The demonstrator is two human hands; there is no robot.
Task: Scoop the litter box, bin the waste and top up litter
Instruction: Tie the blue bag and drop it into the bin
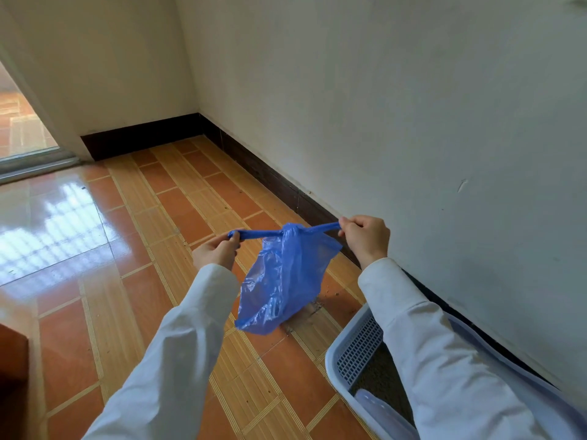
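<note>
A blue plastic bag (281,281) hangs in the air in front of me, knotted at its top. My left hand (216,252) pinches the bag's left handle strand and my right hand (367,238) pinches the right strand, both strands stretched taut and level from the knot. The bag's lower end sags just above the tiled floor. A pale blue litter box (341,354) with a gridded step and dark litter inside sits at the lower right by the wall, partly hidden by my right sleeve. A pale scoop-like piece (378,408) lies in it.
Scattered litter grains (313,308) lie on the orange floor tiles under the bag. A white wall with a dark skirting board (286,185) runs along the right. An open doorway (25,128) is at the far left. A brown furniture edge (12,360) shows at the lower left.
</note>
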